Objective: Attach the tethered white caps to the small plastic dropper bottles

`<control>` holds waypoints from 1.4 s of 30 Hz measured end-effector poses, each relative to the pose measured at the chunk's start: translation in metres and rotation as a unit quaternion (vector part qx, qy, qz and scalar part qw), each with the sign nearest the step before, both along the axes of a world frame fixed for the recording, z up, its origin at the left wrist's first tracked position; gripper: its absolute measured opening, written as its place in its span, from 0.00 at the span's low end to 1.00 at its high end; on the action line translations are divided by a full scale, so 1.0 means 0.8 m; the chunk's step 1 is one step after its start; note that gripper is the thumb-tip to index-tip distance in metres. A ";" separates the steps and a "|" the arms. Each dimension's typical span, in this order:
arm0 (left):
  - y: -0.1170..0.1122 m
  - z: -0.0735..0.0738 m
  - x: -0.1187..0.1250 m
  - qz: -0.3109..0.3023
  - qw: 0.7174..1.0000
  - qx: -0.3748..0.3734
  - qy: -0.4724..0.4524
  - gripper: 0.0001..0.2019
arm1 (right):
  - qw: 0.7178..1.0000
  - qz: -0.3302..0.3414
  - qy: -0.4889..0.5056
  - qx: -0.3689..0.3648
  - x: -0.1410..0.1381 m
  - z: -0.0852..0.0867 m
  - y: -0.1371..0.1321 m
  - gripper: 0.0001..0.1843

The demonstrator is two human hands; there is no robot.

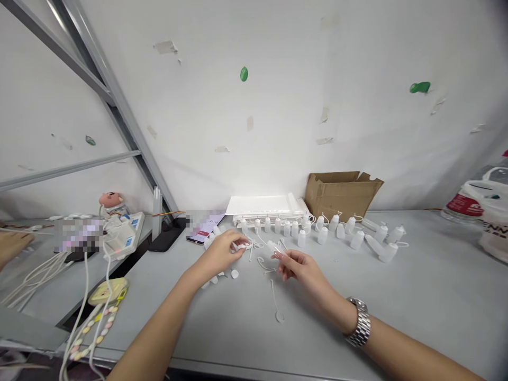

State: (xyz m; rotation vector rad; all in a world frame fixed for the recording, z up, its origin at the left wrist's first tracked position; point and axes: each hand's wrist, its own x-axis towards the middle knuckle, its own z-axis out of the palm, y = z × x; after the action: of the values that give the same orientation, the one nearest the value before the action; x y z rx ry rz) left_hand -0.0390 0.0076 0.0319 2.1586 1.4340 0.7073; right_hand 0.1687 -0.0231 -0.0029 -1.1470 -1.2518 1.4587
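Note:
My right hand (297, 266) pinches a small translucent white squeeze bottle (273, 247), tilted to the left, above the grey table. To its left, my left hand (222, 251) has its fingers curled and pressed over small white plastic parts; what lies between the fingertips is too small to make out. Several thin white strips with ring ends (280, 316) lie loose between and below the hands. A round white cap (235, 274) rests beneath my left hand, near other white pieces partly hidden by it. Behind, several small white bottles (302, 238) stand in uneven rows, a few lying down.
A stack of white sheets (264, 205) and an open cardboard box (343, 194) stand against the wall. A phone (204, 228) lies left of my hands. Cables, a power strip (125, 235) and another person's hand (14, 247) are farther left. A large plastic bottle (464, 203) stands right.

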 end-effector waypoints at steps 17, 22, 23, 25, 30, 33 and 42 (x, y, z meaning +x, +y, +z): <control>-0.013 -0.023 0.047 0.006 0.853 -0.223 -0.472 0.09 | 0.992 0.070 -0.061 0.089 -0.012 -0.015 -0.004 0.19; -0.013 -0.024 0.046 0.028 0.868 -0.206 -0.451 0.10 | 0.991 0.039 -0.083 0.097 -0.012 -0.011 -0.010 0.18; -0.013 -0.024 0.047 0.033 0.872 -0.198 -0.445 0.10 | 0.990 0.028 -0.095 0.103 -0.012 -0.009 -0.012 0.17; -0.015 -0.024 0.049 0.035 0.880 -0.185 -0.435 0.10 | 0.986 0.005 -0.116 0.117 -0.012 -0.008 -0.015 0.16; -0.016 -0.025 0.050 0.020 0.891 -0.178 -0.418 0.10 | 0.995 0.014 -0.052 0.083 -0.010 -0.006 -0.015 0.15; -0.014 -0.024 0.047 0.012 0.887 -0.185 -0.423 0.10 | 0.987 0.114 0.111 -0.039 -0.007 -0.004 -0.011 0.16; -0.017 -0.025 0.051 0.035 0.882 -0.176 -0.436 0.10 | 0.980 0.066 0.164 -0.094 -0.002 -0.005 -0.004 0.19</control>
State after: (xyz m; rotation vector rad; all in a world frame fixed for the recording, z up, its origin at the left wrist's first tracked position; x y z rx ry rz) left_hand 0.0020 -0.0062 0.0116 1.2300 1.0227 1.1419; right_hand 0.1672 -0.0260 -0.0066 -0.9081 -0.9915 1.8139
